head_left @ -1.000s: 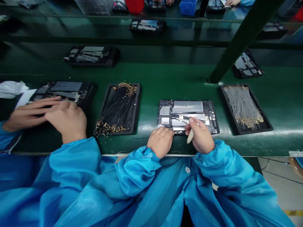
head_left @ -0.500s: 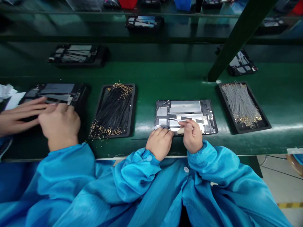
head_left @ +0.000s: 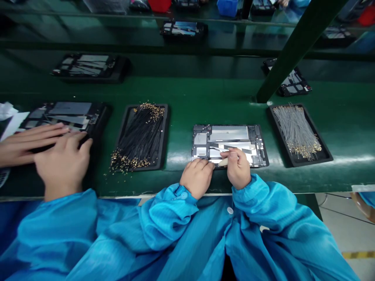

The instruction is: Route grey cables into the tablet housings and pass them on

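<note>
Two hands working on a tablet frame (head_left: 228, 133) lying on the green bench (head_left: 187, 93), right at the near edge! Left hand (head_left: 197, 178) rests on the frame's lower edge, fingers (head_left: 202, 164) pressed together; right hand (head_left: 239, 169) pinches a pale stick (head_left: 223, 162) between thumb and fingers, close to the dark strips (head_left: 234, 147). Just left sits a tray of black cables (head_left: 165, 136), just right a tray of grey cables (head_left: 322, 156). Further left, a co-worker's hands (head_left: 63, 166) press on another frame (head_left: 70, 108).
</note>
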Demonstrator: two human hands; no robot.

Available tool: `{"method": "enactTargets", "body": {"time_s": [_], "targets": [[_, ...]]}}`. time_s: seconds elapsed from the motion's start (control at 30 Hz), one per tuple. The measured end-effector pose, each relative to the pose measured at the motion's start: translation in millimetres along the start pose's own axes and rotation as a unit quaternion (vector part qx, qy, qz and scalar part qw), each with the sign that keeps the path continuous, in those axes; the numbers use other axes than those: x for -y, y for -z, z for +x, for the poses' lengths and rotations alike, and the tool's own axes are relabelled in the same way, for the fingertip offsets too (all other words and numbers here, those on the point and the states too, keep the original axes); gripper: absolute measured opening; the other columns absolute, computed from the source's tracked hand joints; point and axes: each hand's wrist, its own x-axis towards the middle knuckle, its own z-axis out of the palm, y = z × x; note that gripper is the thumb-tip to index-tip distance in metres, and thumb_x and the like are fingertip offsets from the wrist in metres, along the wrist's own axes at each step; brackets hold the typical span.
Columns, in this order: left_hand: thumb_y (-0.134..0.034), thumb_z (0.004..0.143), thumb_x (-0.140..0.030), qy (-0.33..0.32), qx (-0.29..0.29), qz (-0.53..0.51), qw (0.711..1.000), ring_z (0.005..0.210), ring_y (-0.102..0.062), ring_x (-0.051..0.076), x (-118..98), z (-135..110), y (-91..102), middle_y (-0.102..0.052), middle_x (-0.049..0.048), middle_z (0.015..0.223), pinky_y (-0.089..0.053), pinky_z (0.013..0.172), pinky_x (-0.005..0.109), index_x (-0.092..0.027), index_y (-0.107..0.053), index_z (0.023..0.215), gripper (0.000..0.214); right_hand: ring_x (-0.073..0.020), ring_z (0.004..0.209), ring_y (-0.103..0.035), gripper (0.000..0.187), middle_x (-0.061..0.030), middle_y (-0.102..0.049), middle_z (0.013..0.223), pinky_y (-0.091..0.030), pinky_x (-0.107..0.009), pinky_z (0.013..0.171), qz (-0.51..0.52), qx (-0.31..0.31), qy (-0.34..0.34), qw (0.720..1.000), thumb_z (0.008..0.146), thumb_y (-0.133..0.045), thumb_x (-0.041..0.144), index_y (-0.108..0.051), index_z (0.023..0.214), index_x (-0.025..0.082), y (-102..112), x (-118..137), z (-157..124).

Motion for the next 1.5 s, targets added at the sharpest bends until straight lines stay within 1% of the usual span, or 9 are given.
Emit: {"method": "enactTargets", "body": {"time_s": [0.2, 0.37, 0.5, 0.57, 0.7, 0.93, 1.1, 1.33, 1.5], "targets": [[-0.041, 0.084, -0.02, 0.02, 0.031, -0.02, 0.999, 0.08, -0.052, 0.019, 0.3, 0.4, -0.1, -0.062, 0.0071, 0.083, -0.039, 0.075, 0.032, -0.017, -0.063, 0.09, 0.023, -0.0143, 0.072, -0.061, 0.028, -0.0022, -0.065, 0.078, -0.046, -0.025, 0.064, -0.09, 0.079, 0.04, 0.992, 0.088, -0.033, 0.038, -0.054, 0.085, 0.021, 4.2, 15.8, 7.7], [-0.042, 0.082, -0.02, 0.049, 0.081, -0.036, 0.995, 0.086, -0.051, 0.022, -5.2, 4.9, 3.8, -0.062, 0.008, 0.09, -0.039, 0.075, 0.035, -0.017, -0.062, 0.093, 0.023, -0.0182, 0.064, -0.058, 0.035, -0.0054, -0.061, 0.064, -0.042, -0.027, 0.061, -0.247, 0.217, 0.156, 0.931, 0.086, -0.031, 0.038, -0.056, 0.07, 0.019, 0.7, 28.1, 17.4], [-0.036, 0.083, -0.019, 0.098, 0.089, -0.118, 0.984, 0.097, -0.048, 0.025, -7.7, 6.8, 12.8, -0.06, 0.0112, 0.095, -0.035, 0.084, 0.04, -0.015, -0.062, 0.094, 0.028, -0.0189, 0.065, -0.058, 0.034, -0.0057, -0.062, 0.067, -0.042, -0.027, 0.059, -0.248, 0.189, 0.134, 0.941, 0.084, -0.033, 0.041, -0.057, 0.074, 0.02, -3.6, 19.5, 20.9], [-0.042, 0.082, -0.023, 0.187, 0.071, -0.268, 0.942, 0.108, -0.042, 0.027, -10.2, 1.4, 19.6, -0.059, 0.0115, 0.099, -0.028, 0.094, 0.041, -0.017, -0.063, 0.091, 0.024, -0.0174, 0.063, -0.058, 0.035, -0.0045, -0.062, 0.067, -0.043, -0.026, 0.056, -0.204, 0.146, 0.063, 0.966, 0.084, -0.034, 0.045, -0.056, 0.074, 0.02, -3.0, 14.1, 24.1], [-0.054, 0.073, -0.041, 0.384, 0.066, -0.531, 0.752, 0.088, -0.053, 0.025, -16.2, -18.0, 23.5, -0.061, 0.0093, 0.077, -0.038, 0.088, 0.041, -0.017, -0.061, 0.071, 0.025, -0.0126, 0.043, -0.053, 0.043, -0.0021, -0.062, 0.063, -0.043, -0.024, 0.043, -0.064, 0.066, -0.113, 0.989, 0.083, -0.03, 0.054, -0.052, 0.075, 0.018, -0.3, 8.5, 32.4], [-0.03, 0.087, -0.037, 0.576, -0.051, -0.601, 0.552, 0.046, -0.047, 0.006, 8.1, -7.0, 7.3, -0.045, -0.0025, 0.062, -0.044, 0.049, 0.022, -0.016, -0.041, 0.081, 0.025, -0.0101, 0.04, -0.052, 0.041, 0.0003, -0.061, 0.064, -0.043, -0.022, 0.039, 0.007, 0.052, -0.135, 0.989, 0.078, -0.036, 0.06, -0.049, 0.082, 0.021, -1.4, 14.5, 30.5], [-0.043, 0.083, -0.027, 0.57, -0.096, -0.623, 0.528, 0.045, -0.046, 0.002, 8.3, -6.1, 22.5, -0.046, -0.0041, 0.067, -0.038, 0.044, 0.013, -0.017, -0.043, 0.082, 0.01, -0.009, 0.041, -0.053, 0.044, 0.0009, -0.061, 0.063, -0.042, -0.019, 0.039, 0.033, 0.065, -0.133, 0.988, 0.079, -0.034, 0.058, -0.048, 0.089, 0.017, -1.4, 15.6, 28.0], [-0.052, 0.078, -0.026, 0.527, 0.187, -0.671, 0.487, 0.042, -0.047, 0.005, -31.8, -29.0, 21.6, -0.051, -0.0024, 0.06, -0.037, 0.037, 0.016, -0.014, -0.051, 0.081, 0.012, -0.01, 0.042, -0.055, 0.048, 0.0008, -0.063, 0.065, -0.043, -0.021, 0.039, 0.062, 0.061, -0.155, 0.984, 0.079, -0.034, 0.059, -0.048, 0.098, 0.017, -2.1, 12.9, 27.9], [-0.048, 0.081, -0.024, 0.525, 0.134, -0.691, 0.479, 0.043, -0.047, 0.006, -26.4, -5.7, 10.1, -0.05, -0.0031, 0.057, -0.038, 0.041, 0.017, -0.015, -0.046, 0.073, 0.013, -0.0127, 0.056, -0.061, 0.044, 0.001, -0.065, 0.062, -0.047, -0.024, 0.055, -0.032, 0.136, -0.157, 0.978, 0.079, -0.038, 0.054, -0.056, 0.099, 0.019, 1.3, 17.0, 37.9]]}}
